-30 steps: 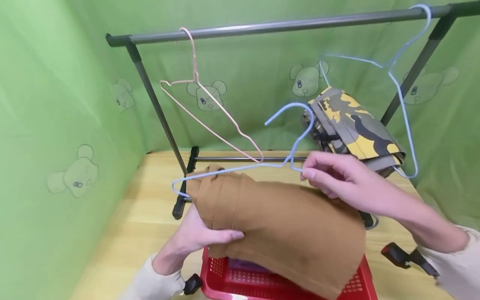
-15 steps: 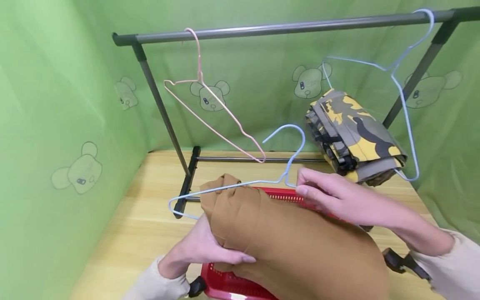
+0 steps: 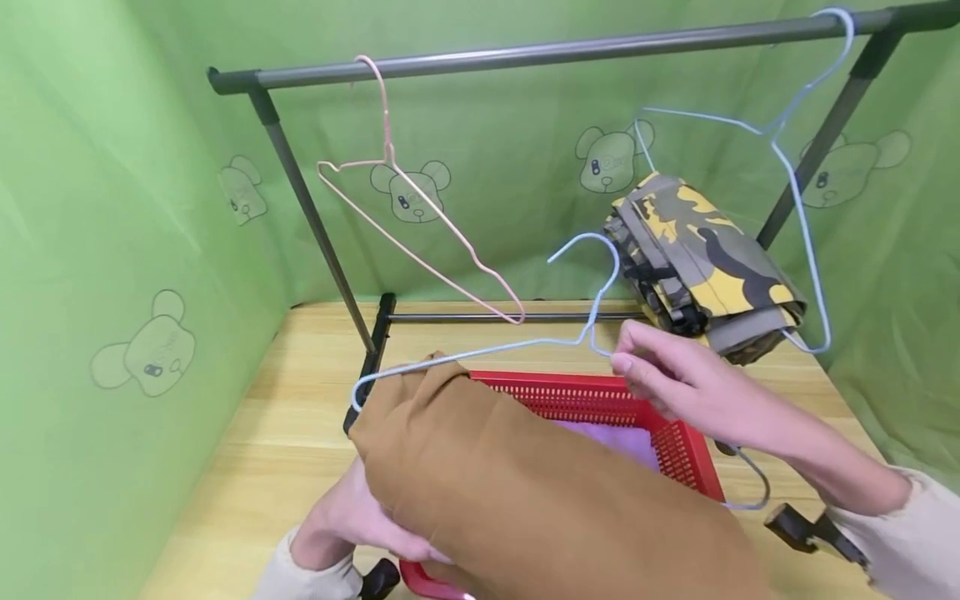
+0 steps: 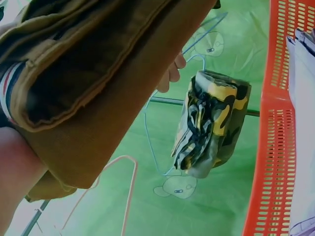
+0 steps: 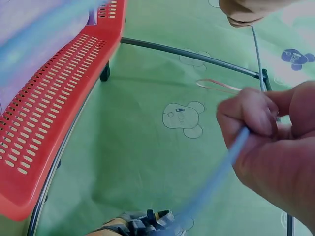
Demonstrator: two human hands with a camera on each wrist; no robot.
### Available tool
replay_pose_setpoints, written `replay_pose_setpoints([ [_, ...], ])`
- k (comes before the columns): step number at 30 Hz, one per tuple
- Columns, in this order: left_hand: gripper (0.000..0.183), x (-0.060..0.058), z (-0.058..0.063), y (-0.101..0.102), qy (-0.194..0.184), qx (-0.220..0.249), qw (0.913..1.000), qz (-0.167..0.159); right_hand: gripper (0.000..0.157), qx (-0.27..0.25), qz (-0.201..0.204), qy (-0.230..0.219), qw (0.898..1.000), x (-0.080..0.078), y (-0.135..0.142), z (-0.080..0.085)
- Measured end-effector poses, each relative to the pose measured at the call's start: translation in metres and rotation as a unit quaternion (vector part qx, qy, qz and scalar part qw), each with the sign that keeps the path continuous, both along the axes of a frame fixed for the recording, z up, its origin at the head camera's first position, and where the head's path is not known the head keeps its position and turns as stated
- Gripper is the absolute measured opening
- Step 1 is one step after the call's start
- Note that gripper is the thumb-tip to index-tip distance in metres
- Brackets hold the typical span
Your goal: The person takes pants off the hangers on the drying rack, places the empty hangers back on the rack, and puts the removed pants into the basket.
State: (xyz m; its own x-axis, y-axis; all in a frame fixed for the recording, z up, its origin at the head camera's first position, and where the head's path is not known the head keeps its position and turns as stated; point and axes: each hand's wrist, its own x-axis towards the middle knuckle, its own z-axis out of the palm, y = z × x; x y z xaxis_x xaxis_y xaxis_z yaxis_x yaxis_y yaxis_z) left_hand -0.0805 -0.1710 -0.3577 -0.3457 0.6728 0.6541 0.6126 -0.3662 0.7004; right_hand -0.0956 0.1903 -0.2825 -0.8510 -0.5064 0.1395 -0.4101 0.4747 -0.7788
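Note:
My left hand (image 3: 367, 521) grips a folded brown cloth garment (image 3: 540, 483), its thumb along the near side and its fingers hidden underneath. In the left wrist view the garment (image 4: 113, 113) shows layered folds and a striped trim. A light blue wire hanger (image 3: 495, 348) is pinched near its neck by my right hand (image 3: 690, 375), hook upward. Its left arm crosses over the garment's far left end; the right arm is partly hidden behind my hand and reappears lower right. In the right wrist view the hanger's wire (image 5: 216, 177) runs through my curled right fingers.
A metal rack rail (image 3: 525, 57) crosses the back. From it hang a bare pink hanger (image 3: 450, 221) and a blue hanger (image 3: 798, 183) bearing a folded camouflage garment (image 3: 720, 258). A red basket (image 3: 555, 383) with purple cloth (image 3: 615, 437) stands below my hands on the wooden surface (image 3: 247, 467).
The brown garment has dropped lower and toward me, showing more of the basket. My left hand has moved down with it. The hanger went down, then rose slightly, still in my right hand.

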Motion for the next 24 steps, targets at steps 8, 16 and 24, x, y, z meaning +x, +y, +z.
replay_pose_setpoints([
  [8, 0.056, -0.003, 0.000, -0.002, 0.031, 0.014, 0.9994, 0.000, 0.021, 0.038, -0.049, 0.072, 0.995, 0.011, 0.010, 0.008],
  [16, 0.052, -0.004, 0.003, 0.000, 0.021, 0.016, 0.9993, 0.028, 0.031, 0.080, -0.067, 0.158, 0.982, 0.021, 0.033, 0.015],
  [24, 0.060, -0.008, -0.006, 0.000, -0.039, 0.019, 0.9957, 0.082, 0.023, 0.164, -0.141, 0.224, 0.950, 0.016, 0.055, 0.015],
])
